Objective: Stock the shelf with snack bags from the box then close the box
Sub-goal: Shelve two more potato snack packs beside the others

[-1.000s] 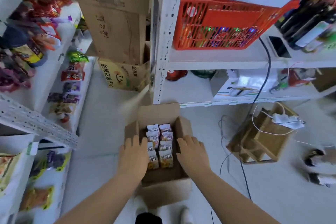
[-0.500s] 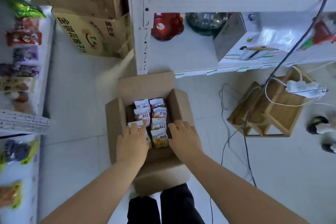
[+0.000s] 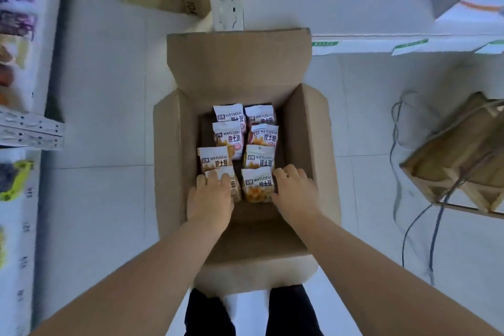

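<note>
**Both hands down in the box, front row of bags first**

The box (image 3: 300, 128) sits open on the floor, its flaps folded outward. Inside, the snack bags (image 3: 242, 142) lie in two columns running from 12 to 6 o'clock, each overlapping the one nearer the person.

The left hand (image 3: 210, 199) lies on the near-left bag (image 3: 235, 188) at the 6 o'clock end of the left column. Its fingers curl over the bag's top edge and hold it; the thumb is hidden. The right hand (image 3: 296, 194) is at 3 o'clock of the near-right bag (image 3: 257, 185), with curled fingers against the bag's right edge and the box wall just behind the knuckles. Whether it has actually pinched the bag cannot be told.

The next move turns on one relation. Each bag's long axis points to 12 o'clock, away from the wrists, and its top edge tucks against the next bag up the column. So the likely lift is straight up and back toward 6 — not a sideways drag.

The shelf (image 3: 30, 131) with snacks on it stands at 9 o'clock from the box, nearer the left hand. No stocking shows as done yet, and closing comes last.
</note>
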